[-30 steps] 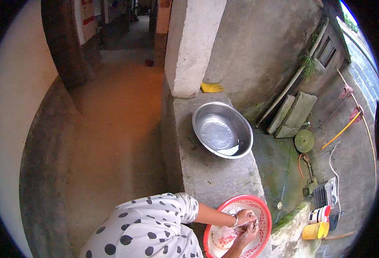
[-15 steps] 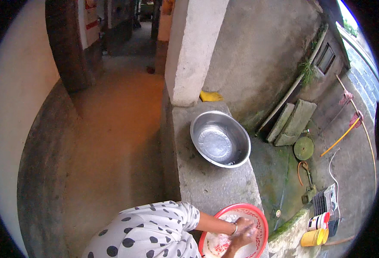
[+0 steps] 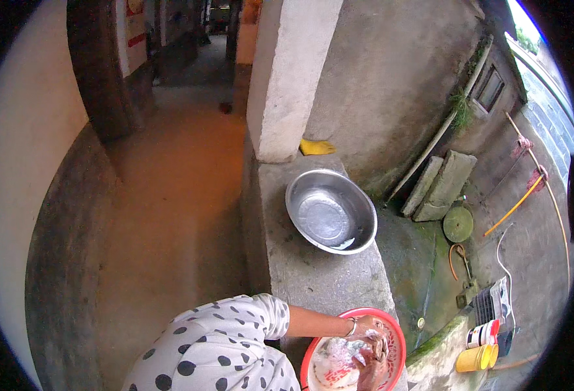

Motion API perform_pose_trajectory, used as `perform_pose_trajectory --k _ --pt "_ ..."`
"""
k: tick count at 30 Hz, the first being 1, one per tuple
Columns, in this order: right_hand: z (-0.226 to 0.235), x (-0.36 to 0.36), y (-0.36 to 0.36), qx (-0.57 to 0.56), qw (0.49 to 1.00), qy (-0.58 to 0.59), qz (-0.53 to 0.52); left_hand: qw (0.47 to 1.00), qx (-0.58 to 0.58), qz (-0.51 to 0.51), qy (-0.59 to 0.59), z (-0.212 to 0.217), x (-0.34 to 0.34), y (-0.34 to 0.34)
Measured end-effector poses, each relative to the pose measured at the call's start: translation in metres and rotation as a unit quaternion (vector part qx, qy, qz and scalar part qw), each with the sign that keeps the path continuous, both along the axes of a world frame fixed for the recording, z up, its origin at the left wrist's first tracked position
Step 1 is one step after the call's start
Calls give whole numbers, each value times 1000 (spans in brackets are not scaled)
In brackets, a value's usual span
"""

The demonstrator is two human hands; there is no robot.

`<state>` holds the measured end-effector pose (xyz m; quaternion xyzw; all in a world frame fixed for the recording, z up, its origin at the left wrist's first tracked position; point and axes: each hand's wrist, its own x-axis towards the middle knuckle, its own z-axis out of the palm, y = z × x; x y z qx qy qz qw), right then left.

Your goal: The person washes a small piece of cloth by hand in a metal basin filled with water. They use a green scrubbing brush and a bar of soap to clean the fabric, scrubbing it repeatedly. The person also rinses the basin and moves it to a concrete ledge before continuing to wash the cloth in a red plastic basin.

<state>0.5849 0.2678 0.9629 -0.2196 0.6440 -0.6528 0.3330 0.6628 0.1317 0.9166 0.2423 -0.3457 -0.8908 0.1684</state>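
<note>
A red plastic basin point(image 3: 397, 339) sits at the near end of a concrete ledge point(image 3: 313, 274), with water and something pale and pinkish point(image 3: 339, 365) inside. Both my hands are down in it. My left hand point(image 3: 367, 328), a bracelet on its wrist, reaches in from my spotted white sleeve point(image 3: 261, 313). My right hand point(image 3: 373, 369) comes up from the lower edge just below it. The fingers of both hands curl together over the pale wet thing; what it is stays too small to tell.
A large steel bowl point(image 3: 331, 212) with a little water sits farther along the ledge, near a concrete pillar point(image 3: 287, 78) and a yellow object point(image 3: 317, 147). Right of the ledge lies a mossy wet yard with stone slabs point(image 3: 440, 186), sticks, hoses and yellow containers point(image 3: 474, 358).
The view has tilted, so the ledge and both vessels sit lower in the picture. My hands stay in the red basin, shifting slightly over its contents.
</note>
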Motion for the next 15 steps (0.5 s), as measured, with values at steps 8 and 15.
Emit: perform_pose_trajectory --k 8,15 --pt "-33 19 -17 -73 938 336 -50 996 -47 69 -35 -62 -30 24" --pt "-34 27 -47 21 863 484 -142 968 -132 42 -209 -30 -15 30"
